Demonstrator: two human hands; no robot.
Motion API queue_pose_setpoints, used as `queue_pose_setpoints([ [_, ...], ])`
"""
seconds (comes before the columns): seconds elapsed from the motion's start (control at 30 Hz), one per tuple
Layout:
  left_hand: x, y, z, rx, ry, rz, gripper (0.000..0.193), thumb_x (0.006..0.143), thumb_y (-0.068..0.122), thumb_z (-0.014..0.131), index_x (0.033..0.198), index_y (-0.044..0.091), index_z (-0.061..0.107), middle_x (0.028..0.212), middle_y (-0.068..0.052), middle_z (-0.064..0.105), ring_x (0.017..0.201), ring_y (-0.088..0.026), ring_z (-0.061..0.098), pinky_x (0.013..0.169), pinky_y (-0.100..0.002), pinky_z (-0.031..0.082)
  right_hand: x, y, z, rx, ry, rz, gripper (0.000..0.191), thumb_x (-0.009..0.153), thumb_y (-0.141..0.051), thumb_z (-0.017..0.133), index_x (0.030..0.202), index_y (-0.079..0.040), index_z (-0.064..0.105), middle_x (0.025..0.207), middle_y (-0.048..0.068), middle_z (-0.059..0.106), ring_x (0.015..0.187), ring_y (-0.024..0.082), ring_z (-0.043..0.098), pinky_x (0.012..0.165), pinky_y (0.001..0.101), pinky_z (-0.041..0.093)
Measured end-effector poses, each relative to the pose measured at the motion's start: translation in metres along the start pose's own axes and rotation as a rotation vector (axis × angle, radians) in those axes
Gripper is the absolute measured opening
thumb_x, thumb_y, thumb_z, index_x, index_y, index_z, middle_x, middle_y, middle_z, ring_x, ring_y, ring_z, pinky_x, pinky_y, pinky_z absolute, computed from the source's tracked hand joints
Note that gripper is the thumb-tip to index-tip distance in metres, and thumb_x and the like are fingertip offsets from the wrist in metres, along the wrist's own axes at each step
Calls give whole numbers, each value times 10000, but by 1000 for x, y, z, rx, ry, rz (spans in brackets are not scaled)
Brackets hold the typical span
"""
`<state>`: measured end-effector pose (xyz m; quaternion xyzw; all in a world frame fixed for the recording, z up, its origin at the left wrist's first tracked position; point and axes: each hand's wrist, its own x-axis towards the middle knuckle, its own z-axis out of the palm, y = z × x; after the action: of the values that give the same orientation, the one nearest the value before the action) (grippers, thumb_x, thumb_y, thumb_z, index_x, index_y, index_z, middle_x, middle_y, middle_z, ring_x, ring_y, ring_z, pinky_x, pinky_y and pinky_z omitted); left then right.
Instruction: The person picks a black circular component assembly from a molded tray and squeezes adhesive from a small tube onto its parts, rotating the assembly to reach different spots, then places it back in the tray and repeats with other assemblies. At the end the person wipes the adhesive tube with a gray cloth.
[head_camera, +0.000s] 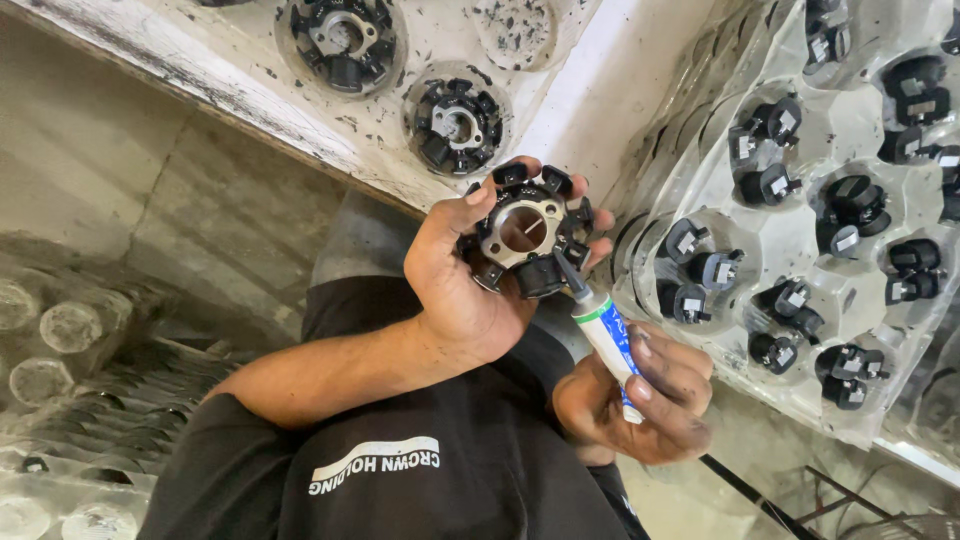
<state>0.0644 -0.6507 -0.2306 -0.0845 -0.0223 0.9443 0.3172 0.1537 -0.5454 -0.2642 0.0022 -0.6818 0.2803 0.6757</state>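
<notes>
Item: stator (525, 232), a black ring of wound poles about a metal hub, was held up in the left hand (462, 290), fingers curled over its rim and thumb behind, face turned toward the camera, apparently so that its near poles lay exposed to the nozzle. Item: tube (607, 340), white with blue and green bands and a dark nozzle, was grasped in the right hand (645, 400) just below the stator, fingers clenched round the body as if for squeezing, nozzle tip touching the stator's lower edge. Item: white foam tray (250, 75), above and left of the stator, carried two more stators (458, 124) seated in round recesses, one recess beside them vacant save for dark specks. Item: clear plastic tray (800, 230), right of the stator, kept small black parts with pale labels (700, 270) in paired pockets, presumably to keep them separate. Item: stacked clear trays (70, 400), well left of the stator, contents unclear.
</notes>
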Motion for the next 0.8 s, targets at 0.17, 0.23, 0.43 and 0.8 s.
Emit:
queue_pose_setpoints([
  [0.17, 2, 2, 0, -20, 69, -42, 389, 1002, 313, 543, 1262, 26, 583, 1258, -238, 647, 1177, -451, 638, 1043, -577, 531, 3, 12, -6, 62, -57, -82, 280, 845, 28, 703, 993, -36, 474, 819, 146, 605, 664, 268, 627, 578, 355, 625],
  [0.23, 3, 3, -1, -33, 66, -51, 395, 1002, 320, 544, 1256, 21, 586, 1255, -238, 649, 1179, -448, 639, 1049, -574, 530, 0, 13, -7, 103, -16, -81, 251, 851, 2, 680, 1000, -38, 481, 819, 141, 613, 660, 260, 630, 567, 352, 630],
  [0.43, 4, 5, -5, -73, 60, -78, 393, 1020, 335, 545, 1254, 23, 592, 1271, -233, 650, 1195, -449, 634, 1070, -565, 525, -7, 3, -8, 13, -72, 51, 381, 835, 119, 747, 1030, -61, 474, 856, 146, 618, 712, 279, 646, 577, 354, 622],
  [0.8, 25, 18, -5, 115, -7, 64, 480, 1016, 421, 546, 1254, 10, 610, 1234, -246, 673, 1148, -458, 672, 993, -563, 560, 10, -13, -12, -120, -160, 113, 361, 881, 6, 821, 1027, -52, 496, 905, 150, 634, 771, 293, 681, 663, 365, 619],
])
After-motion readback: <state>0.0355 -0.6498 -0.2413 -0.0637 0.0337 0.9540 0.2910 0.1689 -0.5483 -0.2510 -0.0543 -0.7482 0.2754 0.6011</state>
